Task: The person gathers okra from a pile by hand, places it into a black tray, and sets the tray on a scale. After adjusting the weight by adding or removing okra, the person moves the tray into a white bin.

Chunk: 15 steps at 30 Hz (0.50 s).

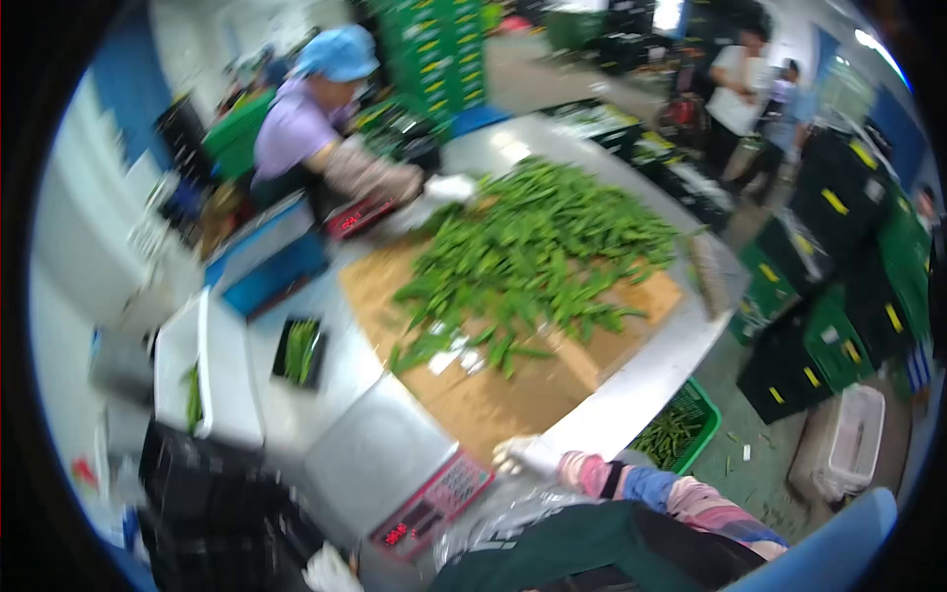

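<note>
My right hand (518,456), in a pale glove below a striped sleeve, is at the near edge of the brown cardboard (513,409), beside the red-framed scale (365,474). Its fingers are blurred. At the bottom edge, my left hand (330,570) is white-gloved and partly hidden, near black crates (212,493); what it may hold is unclear. Green pods (543,227) lie heaped on the cardboard. Left of the cardboard, a black tray (299,353) holds more pods. Clear plastic (503,508) lies just below my right hand.
Across the table (641,395), a person in a blue cap (337,54) reaches a gloved hand toward the pods, beside another scale (360,217). A green basket (695,424) is on the floor at right. Stacked crates (838,296) stand beyond, and people stand farther back.
</note>
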Motion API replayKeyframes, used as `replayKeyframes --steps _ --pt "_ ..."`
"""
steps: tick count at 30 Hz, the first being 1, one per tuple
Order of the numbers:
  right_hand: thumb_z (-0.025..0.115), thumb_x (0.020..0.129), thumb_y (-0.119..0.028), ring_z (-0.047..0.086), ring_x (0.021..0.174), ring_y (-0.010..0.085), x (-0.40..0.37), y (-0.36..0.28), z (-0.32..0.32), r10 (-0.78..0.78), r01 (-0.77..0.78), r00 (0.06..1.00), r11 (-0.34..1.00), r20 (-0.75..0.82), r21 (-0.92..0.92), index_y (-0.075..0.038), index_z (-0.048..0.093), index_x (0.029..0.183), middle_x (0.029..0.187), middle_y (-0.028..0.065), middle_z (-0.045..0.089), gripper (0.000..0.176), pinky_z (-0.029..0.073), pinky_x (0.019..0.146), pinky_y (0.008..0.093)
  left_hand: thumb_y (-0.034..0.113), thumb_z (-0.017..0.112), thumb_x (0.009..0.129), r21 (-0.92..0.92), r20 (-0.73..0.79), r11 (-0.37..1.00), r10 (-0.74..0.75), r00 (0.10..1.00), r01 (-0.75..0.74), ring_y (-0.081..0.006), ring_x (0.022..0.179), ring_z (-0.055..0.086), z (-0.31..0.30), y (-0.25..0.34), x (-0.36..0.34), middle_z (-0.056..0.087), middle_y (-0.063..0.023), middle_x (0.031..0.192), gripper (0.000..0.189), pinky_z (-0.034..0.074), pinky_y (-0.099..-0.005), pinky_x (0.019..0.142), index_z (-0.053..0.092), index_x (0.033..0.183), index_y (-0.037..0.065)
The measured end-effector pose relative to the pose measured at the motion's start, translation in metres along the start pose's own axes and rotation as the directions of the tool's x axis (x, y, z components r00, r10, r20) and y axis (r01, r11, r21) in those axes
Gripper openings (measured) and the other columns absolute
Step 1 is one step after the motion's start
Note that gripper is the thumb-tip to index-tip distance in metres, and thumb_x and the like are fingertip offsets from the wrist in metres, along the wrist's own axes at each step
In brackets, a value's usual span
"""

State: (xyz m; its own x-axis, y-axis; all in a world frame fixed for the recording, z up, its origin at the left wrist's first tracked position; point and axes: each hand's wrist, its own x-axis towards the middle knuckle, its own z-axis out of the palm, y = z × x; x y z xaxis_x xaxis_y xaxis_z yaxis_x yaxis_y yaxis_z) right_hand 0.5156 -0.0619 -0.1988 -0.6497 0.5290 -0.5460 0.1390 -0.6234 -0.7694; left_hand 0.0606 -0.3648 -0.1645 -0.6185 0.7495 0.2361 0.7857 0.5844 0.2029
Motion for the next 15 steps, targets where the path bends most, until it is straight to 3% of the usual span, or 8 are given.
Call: replayKeyframes --steps 1,2,3,7,11,14,15 --pt "0.046 0.105 -0.015 0.071 0.101 0.0213 0.019 0.020 -0.022 0.014 -0.097 0.971 0.936 0.239 0.338 0.000 0.053 0.138 0.125 0.0136 0.068 0.037 0.059 0.081 0.0321 0.027 0.061 0.098 0.006 0.012 1.000 0.007 1.000 -0.007 -0.0224 0.104 0.063 -0.009 0.005 -0.006 0.070 -0.0033 0.096 0.022 0.037 -0.0516 0.110 0.072 0.104 0.009" --pt "0.047 0.106 -0.023 0.068 0.104 0.0193 -0.012 -0.005 0.006 0.010 -0.010 1.000 0.996 -0.002 0.093 0.001 0.052 0.139 0.129 0.0145 0.066 0.041 0.055 0.088 0.0321 0.026 0.062 0.096 0.022 0.034 0.999 0.032 0.999 -0.033 -0.0223 0.104 0.062 -0.022 0.019 -0.003 0.071 -0.0036 0.097 0.022 0.034 -0.0508 0.112 0.074 0.099 0.008" --pt "0.046 0.106 -0.021 0.069 0.102 0.0189 -0.021 -0.011 0.012 -0.007 0.012 0.996 0.999 -0.084 0.051 0.001 0.054 0.137 0.125 0.0149 0.068 0.038 0.056 0.087 0.0319 0.025 0.062 0.095 0.038 0.055 0.998 0.058 0.997 -0.060 -0.0222 0.104 0.062 -0.035 0.033 0.000 0.071 -0.0039 0.099 0.022 0.031 -0.0501 0.114 0.076 0.094 0.008" --pt "0.046 0.105 -0.015 0.069 0.094 0.0170 -0.039 -0.020 0.021 0.042 -0.020 0.969 0.995 -0.243 0.093 0.002 0.059 0.131 0.116 0.0136 0.071 0.034 0.055 0.082 0.0284 0.028 0.065 0.094 -0.031 0.111 0.997 -0.069 0.991 0.073 -0.0234 0.105 0.062 -0.005 0.001 -0.004 0.071 -0.0049 0.103 0.025 0.027 -0.0536 0.117 0.077 0.105 0.009" --pt "0.051 0.105 -0.020 0.070 0.089 0.0151 -0.050 -0.027 0.026 0.040 -0.007 0.963 0.992 -0.265 0.125 0.000 0.063 0.126 0.114 0.0119 0.072 0.032 0.055 0.073 0.0243 0.023 0.069 0.093 -0.187 0.087 0.963 -0.183 0.979 0.197 -0.0219 0.096 0.064 0.001 0.000 -0.004 0.070 -0.0077 0.100 0.021 0.051 -0.0486 0.093 0.076 0.102 0.006" --pt "0.051 0.104 -0.020 0.070 0.088 0.0148 -0.051 -0.026 0.024 0.031 0.005 0.964 0.991 -0.262 0.136 -0.001 0.064 0.125 0.113 0.0115 0.073 0.031 0.055 0.071 0.0246 0.020 0.069 0.094 -0.191 0.409 0.864 -0.361 0.838 0.466 -0.0191 0.084 0.064 -0.010 0.007 0.023 0.070 -0.0089 0.099 0.021 0.057 -0.0392 0.071 0.073 0.107 0.004" --pt "0.051 0.104 -0.019 0.071 0.087 0.0147 -0.051 -0.023 0.023 0.024 0.011 0.966 0.991 -0.257 0.137 -0.001 0.065 0.125 0.113 0.0114 0.073 0.031 0.055 0.071 0.0248 0.019 0.068 0.094 -0.252 0.388 0.813 -0.412 0.824 0.525 -0.0181 0.081 0.064 -0.012 0.015 0.025 0.070 -0.0089 0.098 0.022 0.056 -0.0373 0.069 0.072 0.109 0.003"
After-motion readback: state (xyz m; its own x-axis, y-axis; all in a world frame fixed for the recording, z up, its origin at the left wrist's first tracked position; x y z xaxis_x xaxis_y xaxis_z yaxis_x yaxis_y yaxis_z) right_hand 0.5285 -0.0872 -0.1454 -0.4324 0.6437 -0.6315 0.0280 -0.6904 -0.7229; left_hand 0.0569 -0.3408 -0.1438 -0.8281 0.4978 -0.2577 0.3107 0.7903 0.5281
